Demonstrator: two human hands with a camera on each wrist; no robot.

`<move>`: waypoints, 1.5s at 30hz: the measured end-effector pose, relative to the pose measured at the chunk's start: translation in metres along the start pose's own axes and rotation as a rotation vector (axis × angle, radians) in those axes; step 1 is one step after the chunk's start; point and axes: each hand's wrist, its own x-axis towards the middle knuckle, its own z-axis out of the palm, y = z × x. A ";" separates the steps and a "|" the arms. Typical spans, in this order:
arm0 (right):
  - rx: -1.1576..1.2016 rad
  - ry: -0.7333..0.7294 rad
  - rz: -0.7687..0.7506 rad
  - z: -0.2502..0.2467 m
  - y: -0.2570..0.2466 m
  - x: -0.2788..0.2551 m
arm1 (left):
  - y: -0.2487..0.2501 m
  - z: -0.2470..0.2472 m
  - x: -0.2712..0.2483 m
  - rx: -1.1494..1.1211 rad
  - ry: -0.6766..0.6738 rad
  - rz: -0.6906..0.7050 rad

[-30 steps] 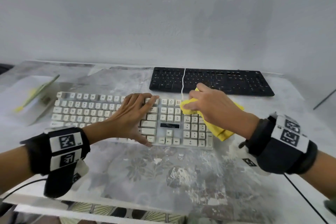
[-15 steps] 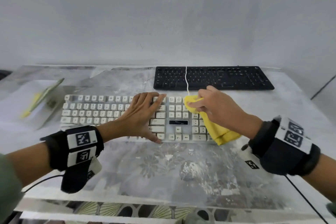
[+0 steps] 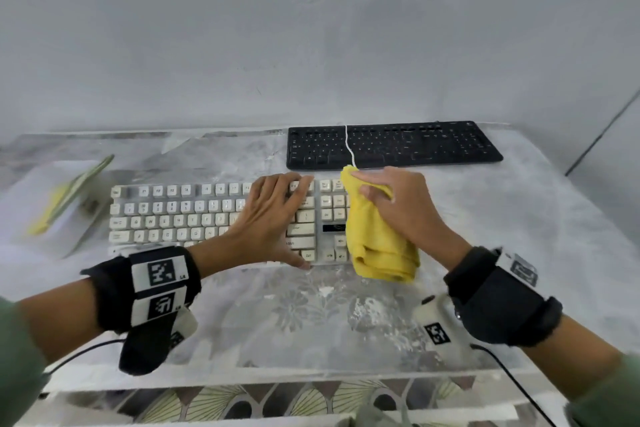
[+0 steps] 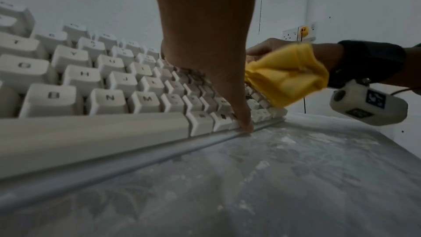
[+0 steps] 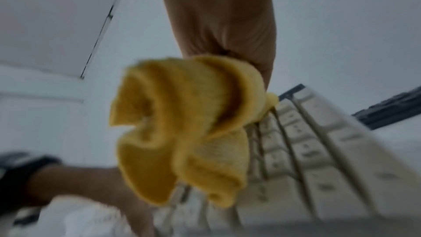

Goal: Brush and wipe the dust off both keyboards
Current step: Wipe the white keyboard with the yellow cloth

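A white keyboard (image 3: 180, 215) lies across the dusty table; the left wrist view shows its keys (image 4: 109, 82) close up. My left hand (image 3: 273, 215) rests flat on its right-middle keys with straight fingers, thumb at the front edge. My right hand (image 3: 391, 204) grips a bunched yellow cloth (image 3: 377, 239) over the keyboard's right end; the same cloth (image 5: 182, 132) hangs blurred in the right wrist view. A black keyboard (image 3: 394, 146) lies behind, near the wall, with a white cord (image 3: 349, 142) running over it.
White dust patches (image 3: 367, 312) lie on the table in front of the white keyboard. A yellow-green brush on a pale sheet (image 3: 69, 198) sits at the left. The wall stands close behind the black keyboard. The table's front edge (image 3: 277, 378) is near my wrists.
My right hand has drawn the yellow cloth to the right end of the white keyboard, with more cloth hanging toward the front edge. My left hand stays flat on the keys.
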 end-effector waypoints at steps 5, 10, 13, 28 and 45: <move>-0.076 -0.158 -0.096 0.002 0.010 -0.025 | -0.001 0.001 0.000 -0.005 -0.006 0.003; -0.037 0.008 -0.142 -0.004 -0.003 -0.017 | -0.001 0.002 -0.001 0.006 0.021 0.016; -0.149 -0.064 -0.126 0.007 0.003 -0.018 | 0.001 0.002 -0.002 -0.009 0.034 0.015; 0.087 -0.186 -0.110 -0.016 0.004 -0.006 | -0.001 0.003 -0.003 -0.002 0.017 0.022; -0.077 -0.380 -0.285 -0.035 0.018 0.007 | 0.004 -0.002 0.000 0.036 -0.036 -0.016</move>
